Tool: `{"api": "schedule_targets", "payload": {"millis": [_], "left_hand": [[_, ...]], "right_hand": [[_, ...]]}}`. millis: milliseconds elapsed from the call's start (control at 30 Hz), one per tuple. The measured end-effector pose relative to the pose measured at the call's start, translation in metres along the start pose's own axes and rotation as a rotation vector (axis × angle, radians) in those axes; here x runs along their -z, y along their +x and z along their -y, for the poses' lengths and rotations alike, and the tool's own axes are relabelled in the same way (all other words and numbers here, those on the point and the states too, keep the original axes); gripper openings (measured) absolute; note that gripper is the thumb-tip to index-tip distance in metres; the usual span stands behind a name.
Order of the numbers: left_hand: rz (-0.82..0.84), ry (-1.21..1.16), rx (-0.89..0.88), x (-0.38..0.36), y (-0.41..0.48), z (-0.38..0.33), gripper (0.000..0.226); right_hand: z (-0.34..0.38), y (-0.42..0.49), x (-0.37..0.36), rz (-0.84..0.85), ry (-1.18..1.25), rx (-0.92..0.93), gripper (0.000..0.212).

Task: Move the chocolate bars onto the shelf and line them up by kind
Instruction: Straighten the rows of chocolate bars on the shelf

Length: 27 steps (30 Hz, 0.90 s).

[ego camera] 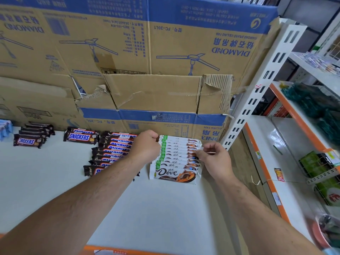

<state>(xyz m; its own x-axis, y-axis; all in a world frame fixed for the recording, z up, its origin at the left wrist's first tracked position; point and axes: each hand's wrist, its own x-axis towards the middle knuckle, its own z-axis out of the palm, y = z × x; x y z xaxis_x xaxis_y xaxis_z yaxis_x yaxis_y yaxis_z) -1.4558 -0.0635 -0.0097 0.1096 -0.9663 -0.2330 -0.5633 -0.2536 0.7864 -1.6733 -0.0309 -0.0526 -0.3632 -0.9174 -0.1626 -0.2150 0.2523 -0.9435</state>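
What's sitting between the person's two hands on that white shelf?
The row of white Dove bars, overlapped front to back. The left hand is at the row's left edge and the right hand at its right edge, as the head view shows.

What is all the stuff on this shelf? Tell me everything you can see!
Dove bars: about ten, white wrappers, one overlapping row, right side of shelf.
Snickers bars: many, brown wrappers, long overlapping row left of the Dove row, plus two smaller groups further left.
Shelf: one, white with orange edge, under the bars.
Cardboard boxes: several, brown and blue, stacked behind the bars.
Blue packet: one, far left edge.
Shelf post: one, white, slotted, right.
Left hand: closed, at the Dove row's left ends.
Right hand: pinching the row's right ends.
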Motion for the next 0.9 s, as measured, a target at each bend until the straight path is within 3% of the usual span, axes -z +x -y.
{"api": "schedule_targets", "payload": {"millis": [100,233,300,500,600,800,900], "left_hand": [[0.026,0.073,-0.079,0.004,-0.016,0.002,0.019],[0.183,0.029,-0.002,0.005,-0.014,0.014,0.035],[0.179,0.023,0.025,0.005,-0.013,0.014,0.043],[0.167,-0.013,0.041,0.006,-0.017,0.010,0.037],[0.193,-0.032,0.024,0.011,-0.024,0.009,0.029],[0.055,0.279,-0.106,0.013,-0.043,0.015,0.012],[0.051,0.346,-0.144,0.009,-0.050,0.016,0.026]], "right_hand": [[-0.004,-0.011,0.004,-0.044,-0.087,-0.006,0.009],[-0.005,-0.023,0.006,0.014,-0.114,0.004,0.007],[-0.003,-0.025,0.005,0.018,-0.112,0.004,0.010],[0.000,-0.033,0.004,0.055,-0.126,-0.014,0.017],[0.002,-0.037,0.005,-0.004,-0.104,-0.004,0.016],[-0.002,-0.048,0.008,-0.050,-0.123,-0.004,0.009],[-0.002,-0.050,0.008,-0.040,-0.143,-0.012,0.009]]}}
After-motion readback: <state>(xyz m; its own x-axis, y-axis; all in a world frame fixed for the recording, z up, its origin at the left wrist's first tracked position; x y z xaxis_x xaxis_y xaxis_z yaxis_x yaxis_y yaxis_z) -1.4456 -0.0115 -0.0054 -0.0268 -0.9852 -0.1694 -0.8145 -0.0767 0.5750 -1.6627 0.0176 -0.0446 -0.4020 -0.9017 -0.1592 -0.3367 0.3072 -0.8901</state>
